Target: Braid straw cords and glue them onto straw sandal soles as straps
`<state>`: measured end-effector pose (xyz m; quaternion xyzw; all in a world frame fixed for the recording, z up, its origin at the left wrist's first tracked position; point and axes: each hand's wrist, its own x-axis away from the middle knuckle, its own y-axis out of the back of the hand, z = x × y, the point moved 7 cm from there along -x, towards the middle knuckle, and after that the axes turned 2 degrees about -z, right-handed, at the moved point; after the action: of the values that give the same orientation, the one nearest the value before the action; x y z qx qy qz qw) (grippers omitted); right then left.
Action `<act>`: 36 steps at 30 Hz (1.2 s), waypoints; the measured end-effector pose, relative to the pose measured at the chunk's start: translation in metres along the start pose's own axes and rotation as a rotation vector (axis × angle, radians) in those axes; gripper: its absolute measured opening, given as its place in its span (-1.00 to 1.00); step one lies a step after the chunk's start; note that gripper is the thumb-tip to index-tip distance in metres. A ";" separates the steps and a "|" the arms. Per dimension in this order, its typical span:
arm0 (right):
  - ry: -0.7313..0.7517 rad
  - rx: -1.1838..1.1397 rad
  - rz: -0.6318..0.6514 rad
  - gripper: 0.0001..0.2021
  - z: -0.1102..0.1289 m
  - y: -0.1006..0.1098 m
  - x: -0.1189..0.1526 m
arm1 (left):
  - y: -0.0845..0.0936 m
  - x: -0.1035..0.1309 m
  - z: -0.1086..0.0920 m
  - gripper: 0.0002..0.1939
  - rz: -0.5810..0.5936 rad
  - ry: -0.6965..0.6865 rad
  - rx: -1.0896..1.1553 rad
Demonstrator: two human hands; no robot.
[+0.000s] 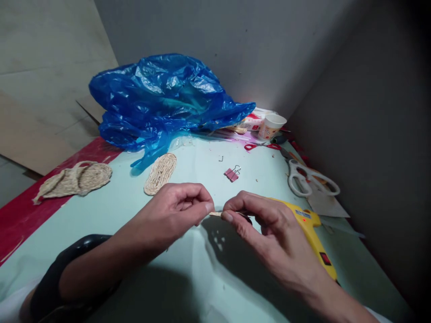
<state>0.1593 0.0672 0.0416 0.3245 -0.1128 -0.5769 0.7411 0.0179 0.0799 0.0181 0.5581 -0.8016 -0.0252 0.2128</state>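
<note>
Between my two hands stretches a short piece of thin straw-coloured cord (pixel 216 214), held just above the table. The thumb and fingertips of my left hand (pixel 183 207) pinch its left end. My right hand (pixel 266 226) grips it from the other side, a few centimetres away; a dark bit shows under those fingers, too hidden to name. Beyond my left hand lies an oval pad of coiled cord (pixel 160 174). A yellow glue gun (pixel 311 233) rests beside my right hand, partly covered by it, with a small red light showing.
A pink binder clip (pixel 232 174) lies ahead. White-handled scissors (pixel 299 178) and red-handled scissors (pixel 251 146) are to the right, near a paper cup (pixel 271 127). A blue plastic bag (pixel 161 98) fills the back. A woven sandal-like piece (pixel 79 178) sits at left. Grey walls enclose the table.
</note>
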 end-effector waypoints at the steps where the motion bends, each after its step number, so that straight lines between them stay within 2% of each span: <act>1: -0.020 -0.026 0.002 -0.84 -0.002 0.000 -0.001 | 0.000 0.000 -0.003 -0.83 -0.001 -0.025 -0.008; 5: -0.077 -0.145 0.106 -0.81 -0.007 -0.004 -0.003 | 0.004 0.001 -0.008 -0.85 -0.029 -0.086 -0.047; 8: -0.101 -0.140 0.173 -0.67 -0.008 -0.002 -0.003 | 0.006 0.002 -0.011 -0.84 -0.050 -0.124 -0.075; 12: -0.117 -0.003 0.100 -0.57 -0.012 0.007 -0.002 | 0.006 0.004 -0.013 -0.83 -0.055 -0.148 -0.127; 16: -0.107 0.043 0.020 -0.70 -0.011 0.011 -0.003 | 0.003 0.004 -0.015 -0.82 -0.043 -0.173 -0.194; 21: -0.043 -0.032 0.168 -0.78 -0.007 -0.009 0.001 | 0.000 0.004 -0.019 -0.81 -0.096 -0.286 -0.424; 23: -0.030 -0.013 0.173 -0.78 -0.008 -0.015 0.003 | 0.000 0.004 -0.019 -0.82 -0.123 -0.330 -0.488; 28: -0.044 0.020 0.153 -0.71 -0.009 -0.021 0.004 | 0.001 0.004 -0.018 -0.81 -0.078 -0.348 -0.457; 33: -0.106 -0.051 0.158 -0.59 -0.010 -0.020 0.006 | 0.003 0.006 -0.022 -0.80 -0.071 -0.392 -0.414; 36: -0.154 -0.172 0.234 -0.56 -0.014 -0.026 0.008 | 0.006 0.007 -0.023 -0.80 -0.088 -0.422 -0.404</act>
<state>0.1492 0.0619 0.0137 0.1993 -0.1563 -0.5174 0.8174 0.0192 0.0807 0.0426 0.5212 -0.7818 -0.3091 0.1467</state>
